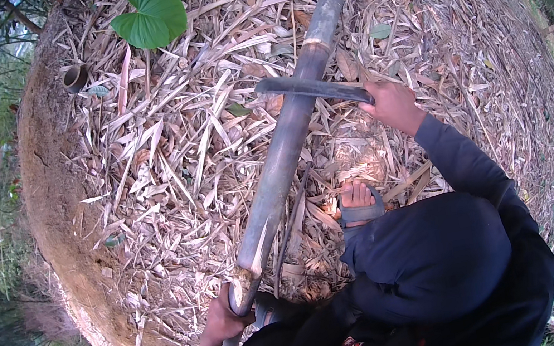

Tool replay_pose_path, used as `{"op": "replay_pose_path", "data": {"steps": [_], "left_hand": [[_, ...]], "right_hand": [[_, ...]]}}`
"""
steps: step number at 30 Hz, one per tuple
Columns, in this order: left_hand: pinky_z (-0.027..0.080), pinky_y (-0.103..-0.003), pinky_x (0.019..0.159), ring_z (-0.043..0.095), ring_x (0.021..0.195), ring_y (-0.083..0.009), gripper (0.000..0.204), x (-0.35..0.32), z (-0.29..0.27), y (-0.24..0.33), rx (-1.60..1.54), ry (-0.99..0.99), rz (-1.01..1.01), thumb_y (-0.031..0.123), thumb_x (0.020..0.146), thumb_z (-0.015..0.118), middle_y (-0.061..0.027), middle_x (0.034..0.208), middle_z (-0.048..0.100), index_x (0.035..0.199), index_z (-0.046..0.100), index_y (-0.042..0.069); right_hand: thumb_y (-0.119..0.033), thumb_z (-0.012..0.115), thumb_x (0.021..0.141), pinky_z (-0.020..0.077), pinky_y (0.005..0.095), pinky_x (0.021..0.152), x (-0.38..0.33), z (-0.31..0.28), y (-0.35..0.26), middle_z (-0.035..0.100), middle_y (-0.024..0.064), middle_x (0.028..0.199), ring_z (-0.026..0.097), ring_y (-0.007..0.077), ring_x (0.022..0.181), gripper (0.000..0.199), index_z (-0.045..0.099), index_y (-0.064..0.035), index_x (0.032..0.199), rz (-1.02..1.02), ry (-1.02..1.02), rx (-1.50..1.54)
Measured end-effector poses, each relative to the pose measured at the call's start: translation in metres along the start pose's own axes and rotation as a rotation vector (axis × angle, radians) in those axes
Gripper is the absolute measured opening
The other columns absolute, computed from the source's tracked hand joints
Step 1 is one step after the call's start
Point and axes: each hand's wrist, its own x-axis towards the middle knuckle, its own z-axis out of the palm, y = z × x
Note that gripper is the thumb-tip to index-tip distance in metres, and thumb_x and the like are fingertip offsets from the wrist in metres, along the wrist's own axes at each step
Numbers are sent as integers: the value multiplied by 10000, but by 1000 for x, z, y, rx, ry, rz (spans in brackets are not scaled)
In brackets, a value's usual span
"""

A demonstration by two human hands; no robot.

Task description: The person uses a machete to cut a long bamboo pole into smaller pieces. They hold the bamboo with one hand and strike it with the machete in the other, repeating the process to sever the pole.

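A long, grey-green bamboo pole (274, 166) runs diagonally from the near left up to the far right, over dry leaf litter. My left hand (221, 321) is closed round its near end, just below a pale node with a split, light-coloured patch. In my right hand (393, 107), closed round the handle, is a machete (310, 87). Its dark blade points left and crosses above the pole, below a ringed node; whether it touches the pole I cannot tell. My fist hides most of the handle.
Dry bamboo leaves (194, 150) cover the ground. My sandalled foot (358, 202) stands right of the pole, beside my dark-clothed bent knee (436, 263). A thin dark stick (292, 225) lies along the pole. A green heart-shaped leaf (151, 15) rises far left, near an earth bank edge (49, 173).
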Motion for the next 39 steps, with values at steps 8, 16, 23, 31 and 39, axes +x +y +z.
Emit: {"op": "replay_pose_path", "data": {"steps": [8,16,23,31,39], "left_hand": [[505,-355,946,659,1002,-220,796,-15,-16,-2,-350,-274,3,95,637,894,-129,1103,713,1351,559,-12],[538,-333,862,661,908,-176,673,-10,-24,-13,-554,-411,0,51,659,895,-74,1054,698,1255,583,10],[562,-327,806,683,871,-166,598,-10,-44,-4,-730,-662,-58,-32,695,885,-64,971,697,1210,586,27],[545,-337,867,670,943,-167,679,-14,-51,4,-792,-669,-79,8,699,886,-69,1041,686,1291,553,22],[571,-364,901,692,949,-193,734,-23,-44,-27,-728,-517,-150,45,672,928,-90,1022,704,1303,553,22]], "right_hand": [[-340,682,906,537,538,648,-8,-5,-6,662,221,698,677,434,689,335,652,-8,941,-78,74,16],[-326,689,897,540,529,670,-9,3,8,660,226,706,680,428,705,337,645,5,942,-122,153,7],[-332,709,888,536,502,654,-2,3,-1,667,200,702,679,406,684,329,650,-9,916,-30,145,124],[-334,744,853,548,494,629,10,-6,26,684,179,703,681,389,645,338,691,-27,983,95,198,78],[-321,682,900,543,528,685,25,-37,18,676,236,736,684,441,721,331,685,9,888,183,111,70]]}}
